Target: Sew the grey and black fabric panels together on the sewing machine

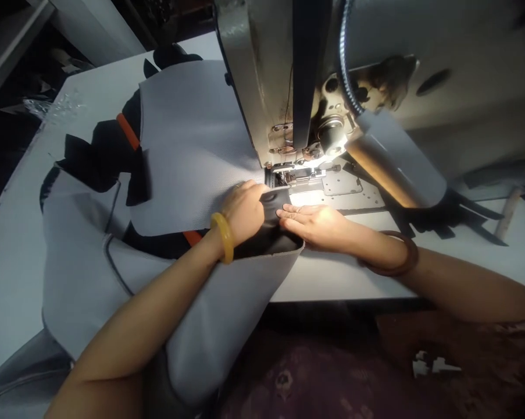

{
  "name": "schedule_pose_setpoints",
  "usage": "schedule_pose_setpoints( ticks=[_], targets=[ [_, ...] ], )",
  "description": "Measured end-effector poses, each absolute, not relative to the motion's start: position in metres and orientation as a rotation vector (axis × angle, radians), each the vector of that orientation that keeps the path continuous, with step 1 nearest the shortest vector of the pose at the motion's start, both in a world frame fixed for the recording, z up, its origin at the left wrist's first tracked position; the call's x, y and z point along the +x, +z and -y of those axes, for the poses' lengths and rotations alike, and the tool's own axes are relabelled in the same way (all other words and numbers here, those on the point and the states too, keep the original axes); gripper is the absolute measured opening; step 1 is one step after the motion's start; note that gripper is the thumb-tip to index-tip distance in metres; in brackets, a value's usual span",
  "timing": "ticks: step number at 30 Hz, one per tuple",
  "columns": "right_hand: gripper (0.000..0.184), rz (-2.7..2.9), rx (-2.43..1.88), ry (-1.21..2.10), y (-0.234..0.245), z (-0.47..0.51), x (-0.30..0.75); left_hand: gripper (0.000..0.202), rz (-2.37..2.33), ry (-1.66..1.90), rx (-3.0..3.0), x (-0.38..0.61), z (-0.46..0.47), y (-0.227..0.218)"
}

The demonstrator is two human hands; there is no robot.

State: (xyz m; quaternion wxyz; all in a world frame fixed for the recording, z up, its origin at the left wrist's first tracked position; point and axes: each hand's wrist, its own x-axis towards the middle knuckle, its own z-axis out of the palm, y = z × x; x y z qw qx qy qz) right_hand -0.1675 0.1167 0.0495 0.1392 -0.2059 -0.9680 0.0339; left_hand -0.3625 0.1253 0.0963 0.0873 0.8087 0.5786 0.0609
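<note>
My left hand (245,212), with a yellow bangle at the wrist, is closed on the edge of the black leather-like material (273,227), its index finger pointing toward the presser foot (284,174). On the right side of that material my right hand (318,226) lies flat, fingers stretched out together. Grey backing fabric (192,139) joined to the black material spreads left of the needle area. Its lower part hangs over the table's front edge. The sewing machine (266,87) stands right above the hands. The needle tip cannot be made out.
A lamp (402,157) on a flexible neck shines onto the metal needle plate (343,186). Black strips (432,218) lie on the white table (349,285) at right. Orange strips (128,131) show among black pieces at left. Crumpled clear plastic (55,107) sits at the far left.
</note>
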Motion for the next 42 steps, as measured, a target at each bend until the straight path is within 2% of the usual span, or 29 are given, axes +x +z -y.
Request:
schedule_pose_setpoints(
  ticks=[3, 6, 10, 14, 20, 27, 37, 42],
  targets=[
    [0.038, 2.716, -0.667, -0.058, 0.047, -0.117, -0.169, 0.037, -1.776, 0.172, 2.41, -0.361, -0.128, 0.099],
    [0.039, 2.689, -0.657, -0.167, 0.046, -0.117, -0.17, 0.04, -1.759, -0.093, 2.492, -0.353, -0.125, 0.103],
    [0.035, 2.694, -0.588, -0.17, 0.045, -0.118, -0.17, 0.04, -1.761, -0.481, 2.485, -0.343, -0.121, 0.107],
    [0.035, 2.684, -0.613, -0.127, 0.045, -0.118, -0.172, 0.035, -1.737, -0.609, 2.581, -0.34, -0.121, 0.108],
    [0.029, 2.712, -0.668, -0.026, 0.048, -0.116, -0.171, 0.033, -1.611, -0.622, 2.671, -0.341, -0.123, 0.108],
    [0.035, 2.778, -0.739, 0.059, 0.051, -0.118, -0.17, 0.026, -1.517, -0.553, 2.733, -0.342, -0.126, 0.107],
    [0.035, 2.758, -0.859, 0.094, 0.056, -0.125, -0.173, 0.028, -1.437, -0.57, 2.786, -0.339, -0.138, 0.108],
    [0.037, 2.751, -0.788, 0.046, 0.055, -0.127, -0.172, 0.031, -1.434, -0.561, 2.77, -0.341, -0.141, 0.108]
  ],
)
